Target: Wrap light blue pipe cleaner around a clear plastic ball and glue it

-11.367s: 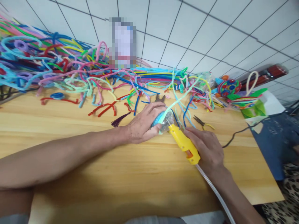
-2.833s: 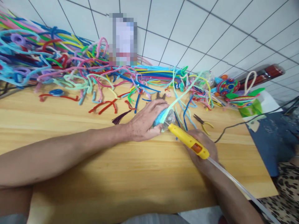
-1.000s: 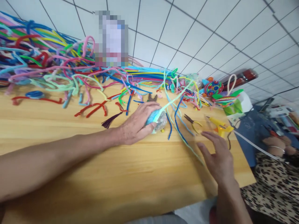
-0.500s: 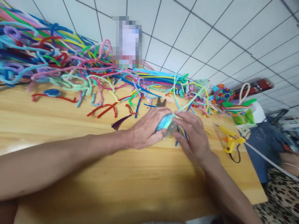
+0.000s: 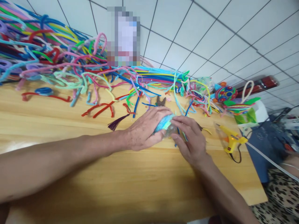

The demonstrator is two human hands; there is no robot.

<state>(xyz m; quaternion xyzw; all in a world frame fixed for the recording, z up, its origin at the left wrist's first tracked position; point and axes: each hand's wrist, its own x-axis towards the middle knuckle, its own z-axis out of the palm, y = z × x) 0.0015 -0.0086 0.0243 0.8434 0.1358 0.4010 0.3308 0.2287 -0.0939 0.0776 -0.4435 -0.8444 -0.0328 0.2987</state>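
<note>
A small rounded object, clear with blue and light green bands point(image 5: 166, 123), is between my two hands above the wooden table point(image 5: 116, 180). My left hand point(image 5: 146, 129) is wrapped round its left side, the fingers over the top and the thumb below. At its right side, my right hand point(image 5: 192, 137) touches it with bent fingertips and thumb. Palms and fingers hide part of the object. Just behind my left hand lie dark pliers point(image 5: 161, 100). A dark purple tassel point(image 5: 118, 122) rests left of that hand.
Many coloured fuzzy stems point(image 5: 77, 62) are heaped along the back. Red stem pieces point(image 5: 100, 109) lie at centre left. On the right are a yellow glue gun point(image 5: 231, 138) with a cord and a colourful round ornament point(image 5: 226, 94). A person in leopard print point(image 5: 280, 193) is at the right edge.
The light green strand that stood up from my right fingers is no longer seen there. My right fingers have shifted slightly on the object. The view has moved a little.
</note>
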